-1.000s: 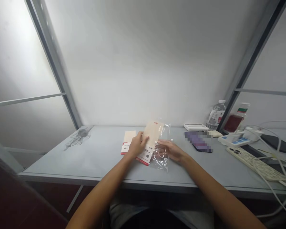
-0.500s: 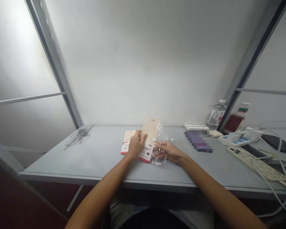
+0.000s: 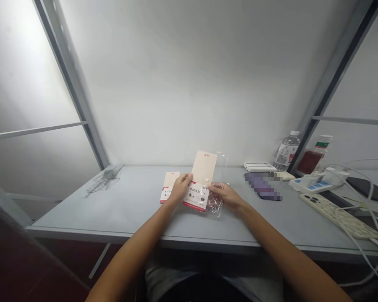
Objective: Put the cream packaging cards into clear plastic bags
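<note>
My left hand (image 3: 179,187) is closed on the left edge of a cream, white and red printed card (image 3: 205,161), which is tilted up above the table. Over the card's right side lies a clear plastic pouch (image 3: 219,167) with a white snap button (image 3: 207,180). My right hand (image 3: 226,194) pinches the pouch by the card's right edge, its lower fingers showing through the plastic. How far the card sits inside the pouch I cannot tell. A second similar card (image 3: 171,178) lies flat to the left, partly behind my left hand.
On the right of the grey table (image 3: 129,214) are a purple phone (image 3: 263,186), a white box-like item (image 3: 260,167), a water bottle (image 3: 287,151), a red-brown drink bottle (image 3: 311,159), a power strip (image 3: 311,184), a patterned phone case (image 3: 337,214) and cables. Black scribbles (image 3: 103,180) mark the left end.
The held card has turned more toward me and shifted slightly right, so more of its printed front shows. My left hand has moved off its middle to its left edge.
</note>
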{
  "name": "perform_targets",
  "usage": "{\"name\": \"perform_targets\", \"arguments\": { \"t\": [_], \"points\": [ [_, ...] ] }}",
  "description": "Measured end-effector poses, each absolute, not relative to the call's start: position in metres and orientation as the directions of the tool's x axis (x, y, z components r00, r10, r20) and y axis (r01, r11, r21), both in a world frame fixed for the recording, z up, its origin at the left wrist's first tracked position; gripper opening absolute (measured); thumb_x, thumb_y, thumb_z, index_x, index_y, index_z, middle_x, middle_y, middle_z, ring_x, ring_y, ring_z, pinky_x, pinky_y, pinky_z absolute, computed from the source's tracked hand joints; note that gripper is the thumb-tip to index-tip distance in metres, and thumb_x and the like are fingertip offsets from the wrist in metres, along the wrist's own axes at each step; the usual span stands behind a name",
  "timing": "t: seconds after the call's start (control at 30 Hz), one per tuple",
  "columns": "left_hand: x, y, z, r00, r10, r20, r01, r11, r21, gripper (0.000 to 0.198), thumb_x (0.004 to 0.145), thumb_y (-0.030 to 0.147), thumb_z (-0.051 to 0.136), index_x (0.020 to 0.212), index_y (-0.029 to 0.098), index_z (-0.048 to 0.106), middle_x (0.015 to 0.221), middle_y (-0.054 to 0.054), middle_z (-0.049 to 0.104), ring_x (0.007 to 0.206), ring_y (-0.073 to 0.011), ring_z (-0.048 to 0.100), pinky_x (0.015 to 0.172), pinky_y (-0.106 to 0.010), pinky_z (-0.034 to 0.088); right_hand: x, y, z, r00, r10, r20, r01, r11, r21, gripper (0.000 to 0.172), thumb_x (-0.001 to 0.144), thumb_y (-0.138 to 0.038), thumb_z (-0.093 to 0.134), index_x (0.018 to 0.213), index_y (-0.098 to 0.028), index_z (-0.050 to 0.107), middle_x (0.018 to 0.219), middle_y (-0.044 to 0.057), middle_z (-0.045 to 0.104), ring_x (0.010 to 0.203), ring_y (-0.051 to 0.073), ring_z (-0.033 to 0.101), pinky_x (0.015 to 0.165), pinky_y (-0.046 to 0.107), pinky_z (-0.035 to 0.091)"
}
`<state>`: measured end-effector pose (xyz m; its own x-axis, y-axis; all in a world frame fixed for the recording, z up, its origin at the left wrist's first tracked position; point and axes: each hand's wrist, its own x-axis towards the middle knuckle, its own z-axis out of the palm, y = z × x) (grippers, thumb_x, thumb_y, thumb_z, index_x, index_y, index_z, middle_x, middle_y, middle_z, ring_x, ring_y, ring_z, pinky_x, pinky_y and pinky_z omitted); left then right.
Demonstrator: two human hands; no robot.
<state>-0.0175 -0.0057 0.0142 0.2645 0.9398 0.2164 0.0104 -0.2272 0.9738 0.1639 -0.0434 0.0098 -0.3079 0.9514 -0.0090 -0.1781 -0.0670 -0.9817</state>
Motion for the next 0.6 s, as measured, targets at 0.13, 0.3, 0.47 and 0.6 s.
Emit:
{"name": "perform_targets", "arguments": {
  "t": [0.13, 0.3, 0.47, 0.6],
  "points": [
    [-0.0209, -0.0015, 0.0114, 0.497, 0.862, 0.095, -0.105, -0.049, 0.993, 0.044, 0.069, 0.051, 0.060, 0.081, 0.009, 0.061, 0.077, -0.010, 0.064, 0.066, -0.0168, 0.059, 0.061, -0.028, 0.045, 0.1687, -0.0412, 0.0107, -0.252, 0.967, 0.038, -0.147, 0.000, -0.989, 0.029, 0.066, -0.037, 0.070, 0.081, -0.012, 0.066, 0.070, 0.007, 0.067, 0.059, 0.016, 0.061, 0.052, 0.027, 0.050],
    [-0.0210, 0.0006, 0.0076, 0.454, 0.887, 0.080, -0.095, -0.041, 0.995, 0.039, 0.062, 0.045, 0.068, 0.076, 0.009, 0.064, 0.078, -0.010, 0.066, 0.067, -0.0171, 0.060, 0.061, -0.029, 0.045, 0.1682, -0.0393, 0.0072, -0.238, 0.970, 0.040, -0.086, 0.020, -0.996, 0.034, 0.063, -0.041, 0.070, 0.083, -0.014, 0.064, 0.076, 0.007, 0.067, 0.063, 0.018, 0.061, 0.052, 0.028, 0.048],
    [-0.0178, 0.0013, 0.0043, 0.367, 0.925, 0.099, -0.121, -0.058, 0.991, 0.034, 0.057, 0.039, 0.074, 0.073, 0.011, 0.062, 0.074, -0.007, 0.065, 0.065, -0.0163, 0.059, 0.060, -0.029, 0.045, 0.1641, -0.0413, 0.0070, -0.257, 0.964, 0.069, -0.047, 0.059, -0.997, 0.031, 0.063, -0.041, 0.070, 0.079, -0.015, 0.064, 0.070, 0.003, 0.065, 0.056, 0.014, 0.057, 0.048, 0.025, 0.044],
    [-0.0167, -0.0003, 0.0048, 0.372, 0.919, 0.131, -0.115, -0.094, 0.989, 0.035, 0.056, 0.037, 0.074, 0.076, 0.012, 0.062, 0.076, -0.007, 0.064, 0.067, -0.0157, 0.059, 0.060, -0.028, 0.044, 0.1623, -0.0441, 0.0091, -0.253, 0.964, 0.087, -0.017, 0.086, -0.996, 0.035, 0.062, -0.042, 0.070, 0.082, -0.014, 0.064, 0.074, 0.005, 0.066, 0.063, 0.017, 0.060, 0.053, 0.027, 0.045]
  ]
}}
